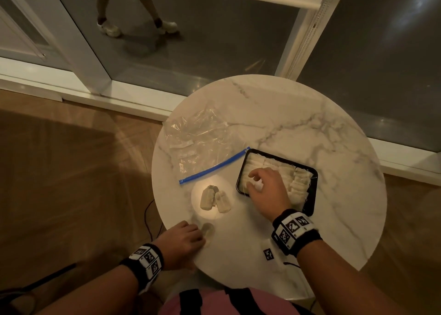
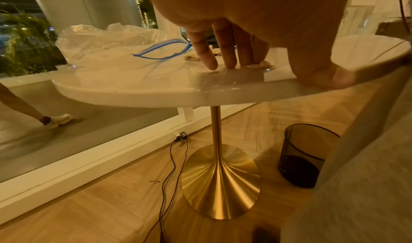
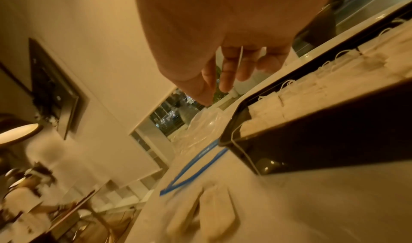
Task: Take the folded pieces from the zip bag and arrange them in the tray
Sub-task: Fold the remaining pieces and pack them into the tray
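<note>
A clear zip bag (image 1: 200,135) with a blue zip lies open on the left of the round marble table (image 1: 310,123). To its right stands a black tray (image 1: 313,195), packed with rows of white folded pieces (image 1: 298,183). My right hand (image 1: 253,181) hovers over the tray's left end, thumb and forefinger pinching a white folded piece with a thread. Two folded pieces (image 1: 214,199) lie on the table between bag and tray. My left hand (image 1: 198,237) rests on the near-left table edge, its fingers (image 2: 225,53) straight and its palm empty. The right wrist view shows the tray (image 3: 334,132), zip bag (image 3: 200,128) and loose pieces (image 3: 205,216).
A printed marker tag (image 1: 268,254) lies near the table's front edge. Below the table are a gold pedestal base (image 2: 220,181), a dark waste bin (image 2: 305,157) and a cable (image 2: 171,167) on the wooden floor. A person's legs (image 1: 136,16) pass behind the glass.
</note>
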